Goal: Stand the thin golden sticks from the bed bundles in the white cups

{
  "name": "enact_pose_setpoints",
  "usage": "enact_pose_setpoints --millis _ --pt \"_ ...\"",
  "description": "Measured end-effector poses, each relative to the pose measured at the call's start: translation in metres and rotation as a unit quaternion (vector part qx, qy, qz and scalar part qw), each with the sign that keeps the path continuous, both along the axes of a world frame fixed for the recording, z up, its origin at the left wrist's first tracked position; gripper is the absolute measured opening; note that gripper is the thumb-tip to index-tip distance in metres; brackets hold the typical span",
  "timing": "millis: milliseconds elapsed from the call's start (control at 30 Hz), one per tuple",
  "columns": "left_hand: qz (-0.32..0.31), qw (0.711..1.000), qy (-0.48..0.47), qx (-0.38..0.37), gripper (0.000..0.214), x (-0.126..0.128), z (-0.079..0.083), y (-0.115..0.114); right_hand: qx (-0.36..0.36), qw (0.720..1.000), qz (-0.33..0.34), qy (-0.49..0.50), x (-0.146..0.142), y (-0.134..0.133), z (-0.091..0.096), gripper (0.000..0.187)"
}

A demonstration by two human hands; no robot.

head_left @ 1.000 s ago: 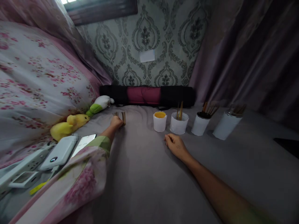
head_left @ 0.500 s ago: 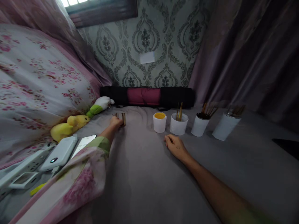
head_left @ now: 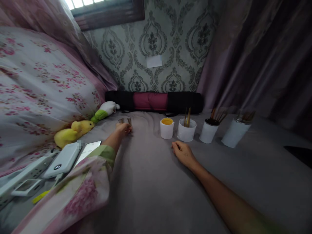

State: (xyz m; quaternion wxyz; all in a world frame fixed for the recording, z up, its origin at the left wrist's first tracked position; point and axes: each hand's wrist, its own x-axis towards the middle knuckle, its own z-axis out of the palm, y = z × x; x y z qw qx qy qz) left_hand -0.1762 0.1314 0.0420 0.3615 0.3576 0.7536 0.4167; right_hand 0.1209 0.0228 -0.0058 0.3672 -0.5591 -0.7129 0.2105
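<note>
Left hand [head_left: 123, 129] clutching sticks [head_left: 128, 121], right hand [head_left: 182, 152] — resting

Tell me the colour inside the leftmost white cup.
Yellow-orange inside the leftmost cup, clearest in the head view.

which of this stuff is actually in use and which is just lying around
In use: sticks gripped in the left hand; four white cups, three holding sticks; right hand resting on the sheet near them.
Lying about: plush toys, power bank, phone, power strip, black-pink roll.
</note>
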Motion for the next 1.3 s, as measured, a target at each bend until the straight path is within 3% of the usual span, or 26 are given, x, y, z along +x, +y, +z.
enact_pose_setpoints --millis 200,400,500,600,1033,1300 --pt "0.040 0.980 -0.189 0.043 0.026 0.007 -0.004 -0.005 -0.004 1.000 0.005 0.002 0.000 -0.001 0.001 0.034" --pt "0.049 0.951 -0.295 0.075 0.034 0.011 -0.013 -0.009 -0.004 1.000 0.003 0.002 -0.001 -0.002 0.003 0.034" --pt "0.045 0.939 -0.330 0.087 0.027 0.012 -0.017 -0.013 -0.004 1.000 0.001 0.005 0.000 -0.002 0.003 0.034" --pt "0.042 0.929 -0.353 0.102 0.011 0.013 -0.020 -0.017 -0.001 1.000 0.001 0.007 0.000 -0.002 0.003 0.034" --pt "0.009 0.915 -0.372 0.153 0.016 0.027 -0.034 -0.039 0.002 1.000 0.005 0.006 -0.001 -0.003 0.004 0.035" --pt "-0.012 0.910 -0.376 0.177 0.013 0.046 -0.034 -0.059 -0.002 1.000 0.008 0.007 -0.001 -0.004 0.004 0.035"
